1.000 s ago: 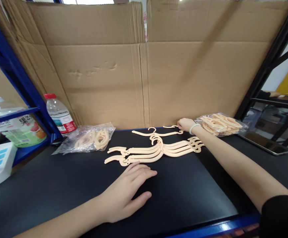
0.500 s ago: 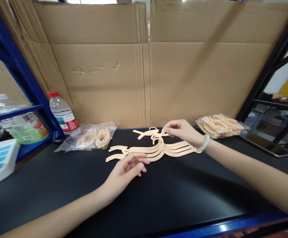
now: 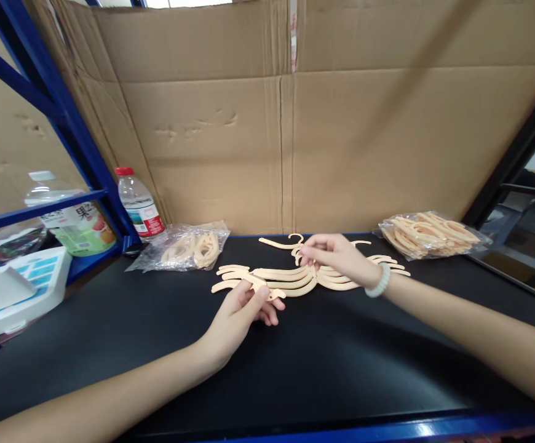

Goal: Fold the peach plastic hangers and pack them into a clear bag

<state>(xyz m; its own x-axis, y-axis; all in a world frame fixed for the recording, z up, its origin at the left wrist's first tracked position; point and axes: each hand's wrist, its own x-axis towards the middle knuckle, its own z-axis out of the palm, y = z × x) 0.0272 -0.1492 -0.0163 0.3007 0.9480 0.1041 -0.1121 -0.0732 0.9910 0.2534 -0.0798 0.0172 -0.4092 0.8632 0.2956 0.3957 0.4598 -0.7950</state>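
Note:
Between the thumb and fingers of my left hand (image 3: pixel 237 314) is a small cream folding hanger (image 3: pixel 274 295), partly covered by the fingers. Just beyond it, a row of cream folding hangers (image 3: pixel 290 284) lies spread side by side on the dark table, arms out to left and right. My right hand (image 3: pixel 334 258) is over the hooks at the middle of that row, fingers curled and pinched together. Whatever is between those fingertips is too blurred to make out. Another cream hanger (image 3: pixel 279 244) with its hook lies behind, partly hidden by my right hand.
Clear bags of cream hangers lie at the back left (image 3: pixel 184 249) and back right (image 3: pixel 428 234). A red-capped bottle (image 3: pixel 145 209) stands by the blue frame, near a white and blue tray (image 3: pixel 27 289). A cardboard sheet (image 3: pixel 212 135) closes off the back.
My left hand, holding nothing before, now grips a folding hanger. My right hand has shifted a little towards me, over the row's hooks. The camera view has swung slightly left.

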